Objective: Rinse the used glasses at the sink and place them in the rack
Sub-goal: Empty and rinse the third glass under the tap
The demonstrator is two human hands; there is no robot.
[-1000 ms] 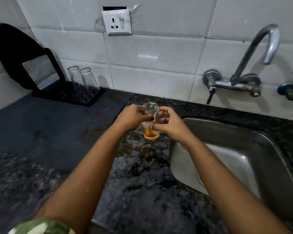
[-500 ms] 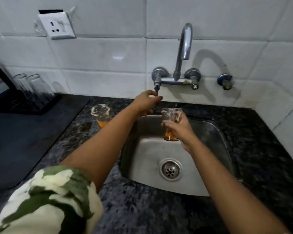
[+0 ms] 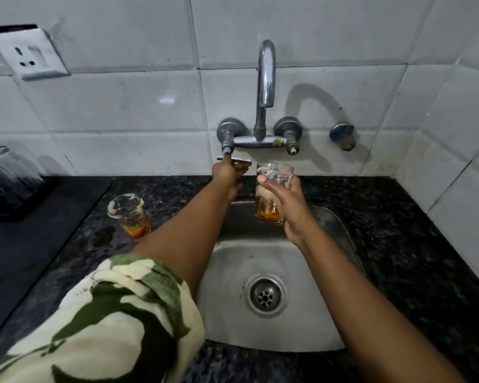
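A white socket sits on the tiled wall at ten o'clock. A capped pipe stub juts from the tiles at two o'clock. Speckled dark counter fills three o'clock, and a flat dark mat covers it at nine o'clock.

A second ago both my hands were on one dirty glass over the counter, left of the sink. Now my right hand alone holds that glass upright over the far part of the sink, below the spout, and my left hand grips the tap lever.
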